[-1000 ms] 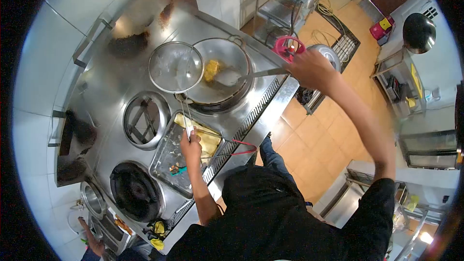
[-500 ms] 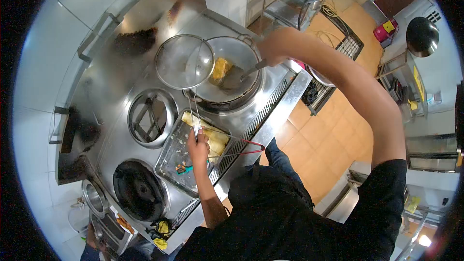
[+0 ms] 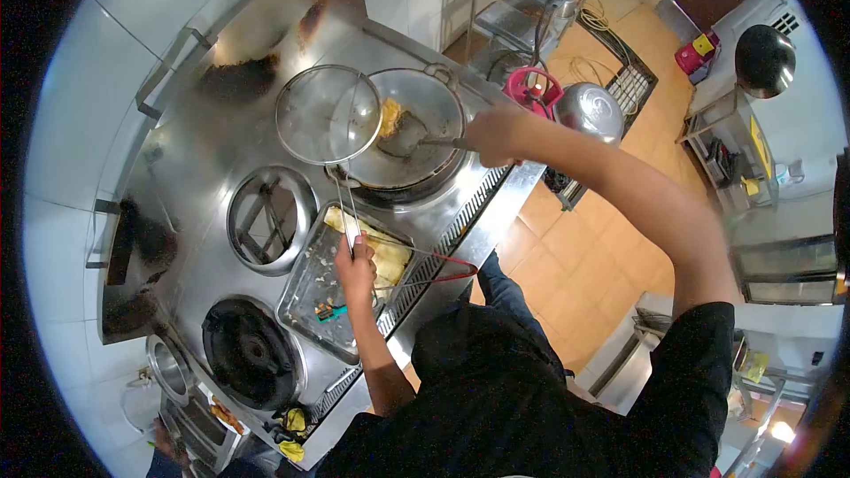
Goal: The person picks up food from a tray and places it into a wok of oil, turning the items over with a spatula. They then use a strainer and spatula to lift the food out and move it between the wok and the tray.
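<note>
My left hand [image 3: 356,267] is closed round the handle of a round wire-mesh strainer [image 3: 305,115], which is held over the left side of the wok [image 3: 443,111]. My right hand [image 3: 493,135] grips the dark handle of a spatula [image 3: 441,142]; its head is down in the wok. Beside that head lies a golden-brown fried piece of food [image 3: 390,118], partly covered by the strainer's rim. Under my left hand is a metal tray [image 3: 298,294] with pale yellow flat pieces [image 3: 388,263] and crumbs. Red-handled tongs [image 3: 462,269] lie across the tray's edge.
An empty burner ring [image 3: 307,199] and a black burner [image 3: 248,354] are on the steel stove. A teal-handled item [image 3: 329,312] lies in the tray. Right of the stove are a red-pink container [image 3: 531,88] and a metal bowl [image 3: 589,112]. Another person's hand [image 3: 168,443] shows at lower left.
My right hand has come down and lower over the wok's right rim, and the spatula's head has slid left. The food piece has shifted left, towards the strainer. My left hand keeps its grip.
</note>
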